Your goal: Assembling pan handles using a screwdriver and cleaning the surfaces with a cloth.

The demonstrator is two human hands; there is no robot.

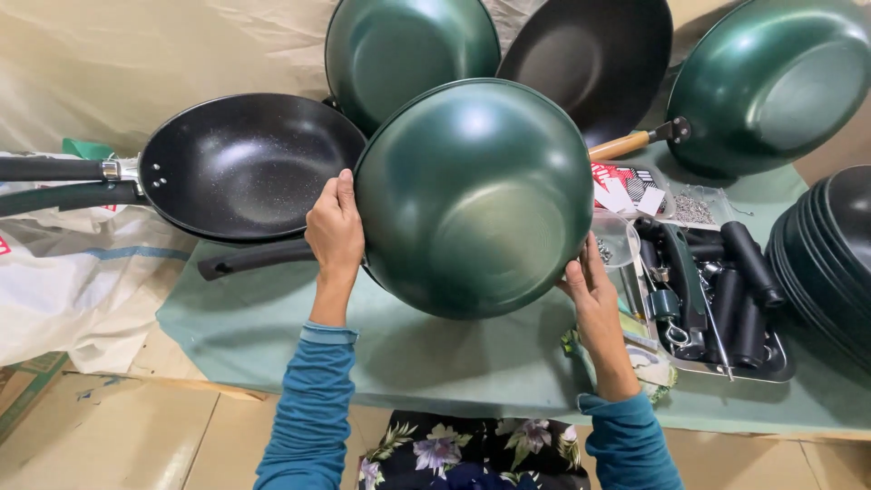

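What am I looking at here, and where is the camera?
There is no machine: one camera on a person's head looks down at their own two bare hands. The left hand and right hand grip opposite rims of a green wok, its outside turned to the camera. Behind it on the green cloth lie a black pan with handles, two more green woks and a dark one. At right, a metal tray holds black handles and small hardware, beside a stack of dark pans.

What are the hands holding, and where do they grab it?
Both hold the green wok by its rim: left hand on the left edge, right hand on the lower right edge.
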